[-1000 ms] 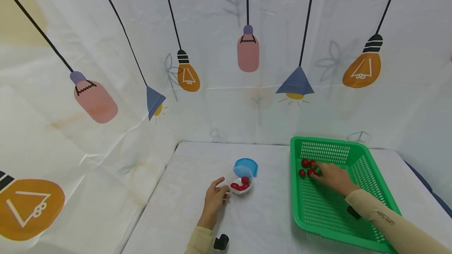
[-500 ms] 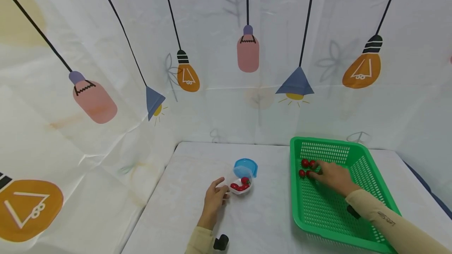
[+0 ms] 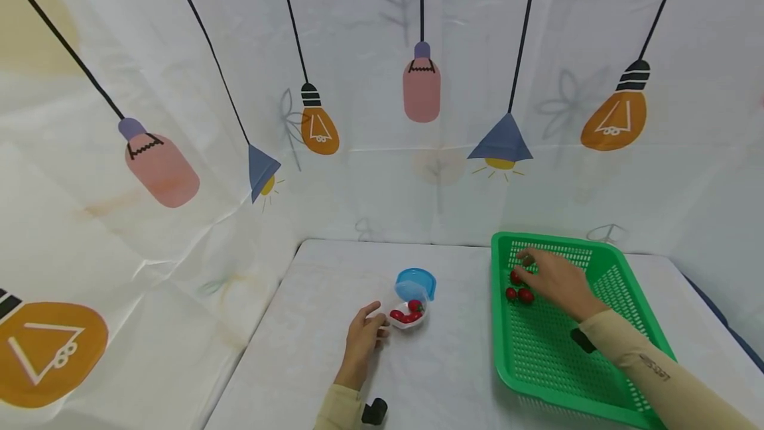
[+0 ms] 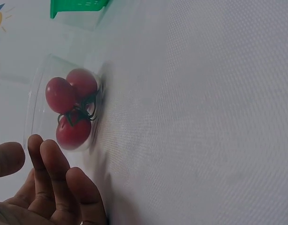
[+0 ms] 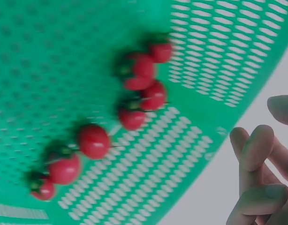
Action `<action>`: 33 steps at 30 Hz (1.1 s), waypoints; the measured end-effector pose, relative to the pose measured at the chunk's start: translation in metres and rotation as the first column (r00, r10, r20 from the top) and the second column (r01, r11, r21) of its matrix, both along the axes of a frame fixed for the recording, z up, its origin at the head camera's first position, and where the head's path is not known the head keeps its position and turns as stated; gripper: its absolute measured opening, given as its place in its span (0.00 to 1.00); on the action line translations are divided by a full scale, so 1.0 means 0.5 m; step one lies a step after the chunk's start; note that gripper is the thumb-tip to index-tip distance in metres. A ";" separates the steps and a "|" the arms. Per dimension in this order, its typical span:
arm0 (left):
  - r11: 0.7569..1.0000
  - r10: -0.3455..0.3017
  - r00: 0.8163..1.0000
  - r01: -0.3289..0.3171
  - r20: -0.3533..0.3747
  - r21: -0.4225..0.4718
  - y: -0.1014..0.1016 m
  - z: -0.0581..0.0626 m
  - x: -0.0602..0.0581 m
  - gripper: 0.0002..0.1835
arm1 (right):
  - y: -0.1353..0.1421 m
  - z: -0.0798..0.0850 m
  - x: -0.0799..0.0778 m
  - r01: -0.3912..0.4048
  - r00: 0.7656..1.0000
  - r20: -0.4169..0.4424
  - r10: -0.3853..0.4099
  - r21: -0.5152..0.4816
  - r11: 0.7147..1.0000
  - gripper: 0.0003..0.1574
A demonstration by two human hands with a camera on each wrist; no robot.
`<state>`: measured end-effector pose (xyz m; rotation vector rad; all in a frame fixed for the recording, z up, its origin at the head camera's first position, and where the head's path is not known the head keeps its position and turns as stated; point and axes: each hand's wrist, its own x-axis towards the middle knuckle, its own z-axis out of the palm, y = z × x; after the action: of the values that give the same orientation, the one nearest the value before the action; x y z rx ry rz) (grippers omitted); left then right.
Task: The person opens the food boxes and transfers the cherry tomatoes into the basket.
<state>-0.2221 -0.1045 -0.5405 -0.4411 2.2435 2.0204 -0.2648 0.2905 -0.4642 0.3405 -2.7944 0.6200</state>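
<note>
Three cherry tomatoes [image 4: 61, 95], one with a green stem, are in a small clear plastic cup [image 4: 37, 108] on the table. My left hand [image 3: 361, 340] is just left of the cup, fingers loosely bent at its side, with nothing between them. Several more cherry tomatoes [image 5: 94, 141] lie along one side of a green plastic basket [image 3: 497, 344]. Over the basket's far left part is my right hand [image 3: 558, 284], partly covering those tomatoes in the head view. In the right wrist view its thumb and fingers are apart and hold nothing.
Directly behind the cup lies a blue round lid [image 3: 417, 279]. Both stand on a white-covered table [image 3: 442, 363], with the basket on its right side. A white sheet [image 3: 370, 198] with printed lamps hangs behind and to the left.
My right hand has moved away from the nearer tomatoes toward the basket's far side, uncovering a tomato that its fingers touched before. My left hand and the cup have stayed put.
</note>
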 end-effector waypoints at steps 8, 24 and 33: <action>1.000 0.004 1.000 -0.004 0.009 0.018 -0.002 -0.001 0.001 0.25 | -0.037 0.051 -0.007 -0.005 0.999 0.051 0.007 -0.042 0.999 0.22; 1.000 -0.002 1.000 0.001 0.008 0.025 -0.003 0.001 0.003 0.25 | -0.204 0.106 -0.043 -0.085 0.996 0.021 0.086 -0.034 0.996 0.23; 0.999 -0.039 0.999 0.039 -0.008 -0.025 -0.006 -0.001 0.000 0.24 | -0.286 0.109 -0.064 -0.157 0.979 0.117 0.165 -0.077 0.985 0.19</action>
<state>-0.2223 -0.1077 -0.5413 -0.3885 2.2662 1.9808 -0.2966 0.1475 -0.4095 0.5368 -2.8738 0.7961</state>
